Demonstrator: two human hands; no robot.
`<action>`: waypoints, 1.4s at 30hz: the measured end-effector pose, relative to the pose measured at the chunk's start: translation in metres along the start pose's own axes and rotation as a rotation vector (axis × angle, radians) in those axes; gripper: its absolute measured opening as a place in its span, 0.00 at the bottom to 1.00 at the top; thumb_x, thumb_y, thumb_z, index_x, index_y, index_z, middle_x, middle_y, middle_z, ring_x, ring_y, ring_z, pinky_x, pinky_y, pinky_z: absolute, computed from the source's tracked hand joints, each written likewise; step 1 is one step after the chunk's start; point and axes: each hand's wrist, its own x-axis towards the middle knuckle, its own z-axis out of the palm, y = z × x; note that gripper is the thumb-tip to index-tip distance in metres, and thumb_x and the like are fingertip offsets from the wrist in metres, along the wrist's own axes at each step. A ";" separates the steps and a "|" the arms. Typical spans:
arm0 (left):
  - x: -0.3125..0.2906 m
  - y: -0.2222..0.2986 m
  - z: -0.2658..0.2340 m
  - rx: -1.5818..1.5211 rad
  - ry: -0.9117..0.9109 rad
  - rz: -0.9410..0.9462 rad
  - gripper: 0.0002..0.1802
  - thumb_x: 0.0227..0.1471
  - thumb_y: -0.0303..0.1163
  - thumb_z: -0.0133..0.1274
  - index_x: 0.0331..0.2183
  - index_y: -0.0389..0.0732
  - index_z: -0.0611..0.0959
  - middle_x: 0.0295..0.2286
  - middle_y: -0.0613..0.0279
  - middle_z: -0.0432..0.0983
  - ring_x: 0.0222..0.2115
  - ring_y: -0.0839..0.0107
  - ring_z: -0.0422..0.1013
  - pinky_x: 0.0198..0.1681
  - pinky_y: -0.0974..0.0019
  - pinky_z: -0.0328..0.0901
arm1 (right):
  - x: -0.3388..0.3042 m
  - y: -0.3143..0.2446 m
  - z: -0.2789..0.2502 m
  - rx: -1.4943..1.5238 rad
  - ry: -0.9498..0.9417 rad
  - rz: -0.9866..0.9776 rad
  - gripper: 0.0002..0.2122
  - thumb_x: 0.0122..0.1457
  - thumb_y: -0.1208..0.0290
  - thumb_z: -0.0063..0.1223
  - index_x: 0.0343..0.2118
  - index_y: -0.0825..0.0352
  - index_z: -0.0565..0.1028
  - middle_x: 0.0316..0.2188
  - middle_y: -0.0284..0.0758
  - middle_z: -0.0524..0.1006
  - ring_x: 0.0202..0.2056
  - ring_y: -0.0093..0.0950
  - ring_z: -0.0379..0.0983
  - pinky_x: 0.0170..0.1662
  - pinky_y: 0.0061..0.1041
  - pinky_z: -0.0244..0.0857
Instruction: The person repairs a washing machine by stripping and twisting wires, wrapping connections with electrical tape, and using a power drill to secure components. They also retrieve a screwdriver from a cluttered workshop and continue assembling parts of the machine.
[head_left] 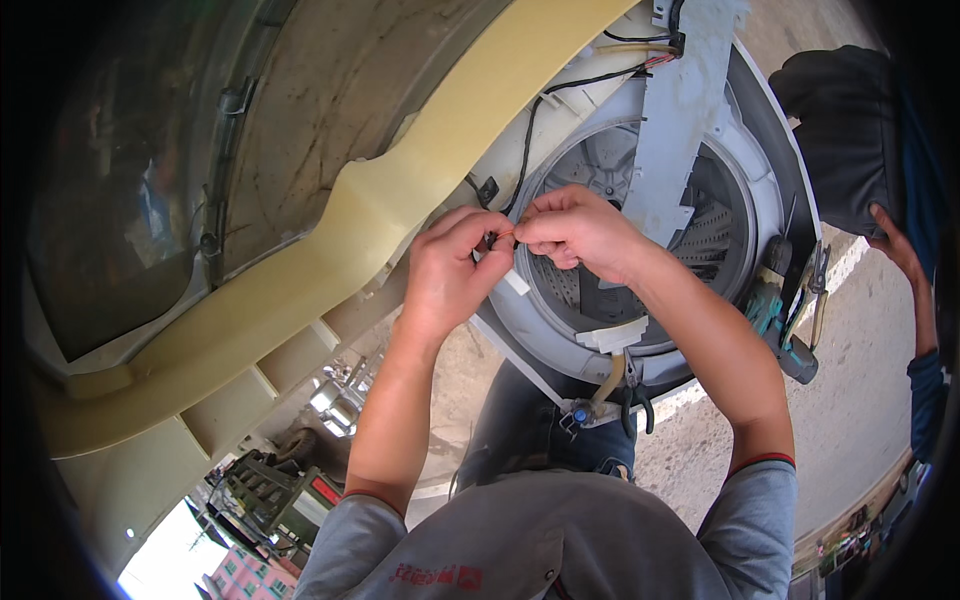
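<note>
Reddish wire, thin, at the fingertips of both hands, left of centre over the rim of the drum opening.

Hands: left hand narrow, thumb and forefinger pinched on the wire from the left. Right hand likewise narrow, thumb and forefinger closed on it from the right, other fingers curled under. Fingertips of the two hands nearly meet. Exact grip partly hidden by the fingers.

Black cable comes down from the upper right, bends, and reaches the hands; whether it joins the wire cannot be told. Small black clip just above the left hand; white tab just below the fingertips.

Machine: round drum with perforated wall, set in a grey ring. Grey metal strip crosses the opening from above — its lower end near the right forearm. At the ring's lower edge: tan hose, blue cap, and pliers with handles downward. Teal power tool at the right edge.

Surroundings: long cream panel on the left, running obliquely. Far right — another person's hand against a black padded object.
</note>
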 end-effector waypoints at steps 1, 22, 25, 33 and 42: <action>0.000 0.002 0.000 -0.021 0.005 -0.025 0.08 0.45 0.20 0.60 0.32 0.36 0.82 0.26 0.62 0.77 0.24 0.74 0.72 0.28 0.71 0.67 | -0.003 -0.001 0.000 0.135 -0.017 0.048 0.09 0.55 0.67 0.61 0.27 0.68 0.76 0.19 0.27 0.71 0.20 0.17 0.63 0.23 0.21 0.56; -0.003 -0.002 0.003 -0.044 0.023 -0.031 0.08 0.45 0.20 0.60 0.32 0.36 0.83 0.26 0.63 0.77 0.23 0.74 0.70 0.25 0.72 0.65 | -0.004 0.003 0.000 0.284 -0.059 0.112 0.07 0.58 0.70 0.57 0.31 0.69 0.76 0.23 0.26 0.72 0.21 0.16 0.65 0.25 0.19 0.58; -0.003 -0.001 0.002 -0.064 0.026 -0.066 0.08 0.45 0.20 0.60 0.32 0.36 0.83 0.26 0.63 0.77 0.23 0.74 0.70 0.25 0.72 0.65 | -0.013 0.005 0.005 0.124 0.116 -0.086 0.07 0.59 0.72 0.58 0.35 0.70 0.77 0.25 0.27 0.73 0.22 0.15 0.65 0.25 0.17 0.58; -0.003 0.000 0.003 -0.092 0.042 -0.069 0.07 0.45 0.19 0.60 0.32 0.35 0.82 0.26 0.62 0.77 0.23 0.75 0.71 0.26 0.71 0.65 | -0.014 0.004 0.002 -0.978 0.405 -1.085 0.07 0.49 0.75 0.59 0.33 0.64 0.78 0.29 0.33 0.75 0.30 0.34 0.74 0.33 0.31 0.67; -0.004 -0.005 0.001 -0.029 -0.008 -0.003 0.04 0.51 0.20 0.58 0.33 0.34 0.83 0.29 0.66 0.77 0.24 0.82 0.71 0.27 0.77 0.65 | -0.009 -0.007 0.009 0.342 0.016 0.207 0.10 0.59 0.66 0.58 0.29 0.68 0.76 0.20 0.26 0.70 0.19 0.16 0.61 0.23 0.19 0.52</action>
